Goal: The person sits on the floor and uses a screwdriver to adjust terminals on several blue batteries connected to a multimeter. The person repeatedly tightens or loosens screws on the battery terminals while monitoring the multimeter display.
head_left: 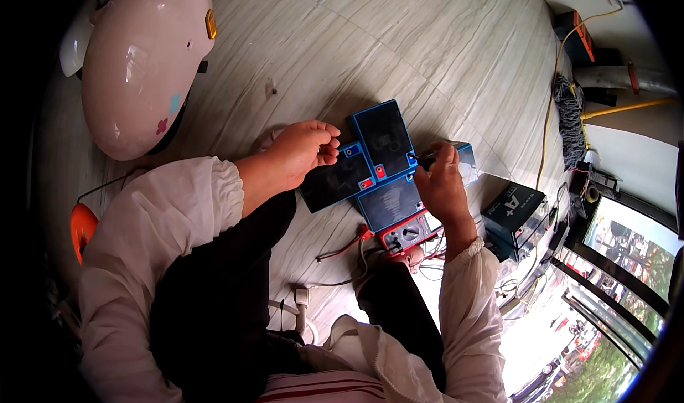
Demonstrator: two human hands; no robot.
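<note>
Several black batteries with blue edges lie close together on the floor in front of me: an upper battery, a left battery and a lower battery. They have red and blue terminal corners. My left hand hovers over the left battery's edge, its fingers curled together; whatever they hold, if anything, is hidden. My right hand is closed at the blue terminal on the upper battery's right corner. A small dark object shows at its fingertips, too unclear to name. Behind that hand is another battery.
A red-framed multimeter lies nearest me, beside a red lead. A black battery sits to the right. A pink scooter stands at far left, with an orange object below. A yellow cable runs along the right wall.
</note>
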